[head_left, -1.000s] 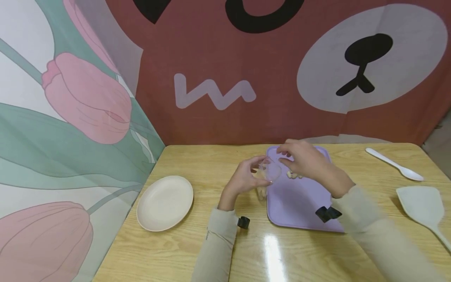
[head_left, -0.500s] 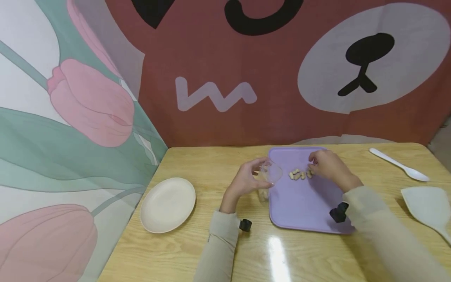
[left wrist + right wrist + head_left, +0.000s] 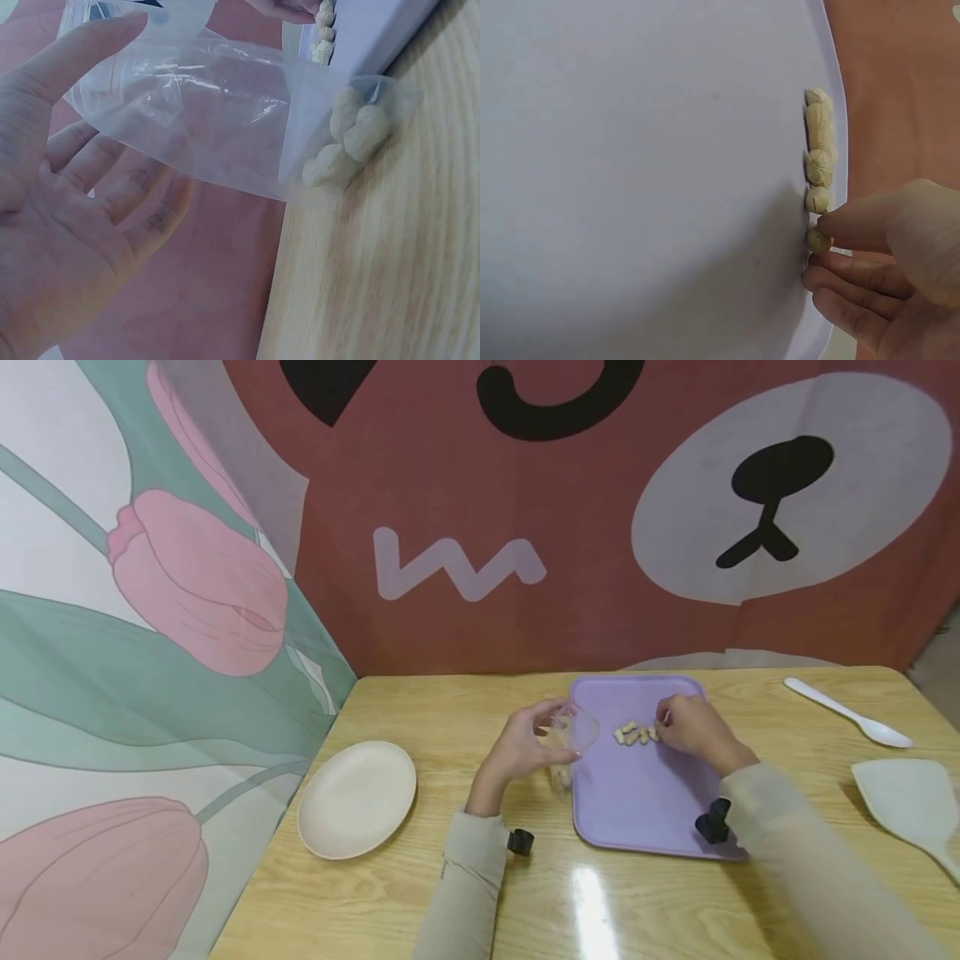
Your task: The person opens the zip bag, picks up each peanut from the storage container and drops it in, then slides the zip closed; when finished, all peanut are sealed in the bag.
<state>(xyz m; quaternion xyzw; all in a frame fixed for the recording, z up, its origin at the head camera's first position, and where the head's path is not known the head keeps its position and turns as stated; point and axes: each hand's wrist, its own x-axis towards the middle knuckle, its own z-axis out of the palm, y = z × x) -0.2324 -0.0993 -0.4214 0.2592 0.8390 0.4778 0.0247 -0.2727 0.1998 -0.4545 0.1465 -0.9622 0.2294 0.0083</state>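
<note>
Right hand (image 3: pixel 692 727) has moved from the clear plastic bag (image 3: pixel 232 97) to the tan peanuts (image 3: pixel 820 129) on the rectangular purple tray (image 3: pixel 637 806), pinching an end peanut (image 3: pixel 820 240), apparently adding it; left hand (image 3: pixel 520 741) grips the bag at the tray's left edge.

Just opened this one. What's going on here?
A person's left hand holds a clear bag by its mouth, with some peanuts in the bottom. The right hand pinches a single peanut at the purple tray, beside a few others lying there. A plate, a spoon and a spatula lie apart on the table.
</note>
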